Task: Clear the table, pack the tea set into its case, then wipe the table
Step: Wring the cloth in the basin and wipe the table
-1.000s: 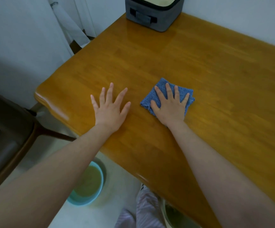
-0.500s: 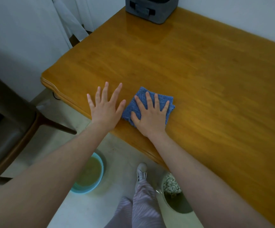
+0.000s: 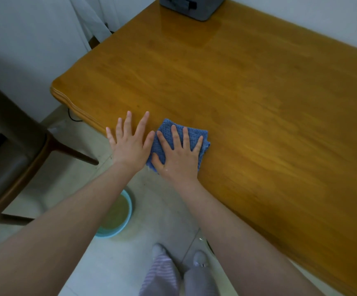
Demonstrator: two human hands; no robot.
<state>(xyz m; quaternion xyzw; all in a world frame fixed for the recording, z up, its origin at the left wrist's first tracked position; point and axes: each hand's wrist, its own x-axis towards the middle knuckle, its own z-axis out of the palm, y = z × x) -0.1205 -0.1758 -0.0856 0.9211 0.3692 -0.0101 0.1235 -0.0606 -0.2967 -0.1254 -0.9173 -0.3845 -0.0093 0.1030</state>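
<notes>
On cloth (image 3: 166, 126) — right hand (image 3: 178, 155) seemingly flat

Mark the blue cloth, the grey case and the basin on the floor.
blue cloth (image 3: 194, 133): head view, bare far-right corner.
grey case (image 3: 204, 9): head view, front wall.
basin (image 3: 119, 230): head view, near rim.

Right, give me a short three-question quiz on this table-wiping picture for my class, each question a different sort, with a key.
1. True or false: the right hand lies flat, fingers spread, on the blue cloth.
2. Where does the grey case stand? A: at the near edge. B: at the far end of the table. C: on a shelf.
3. Fill in: the teal basin stands on the ____.
Key: 1 true; 2 B; 3 floor.
</notes>
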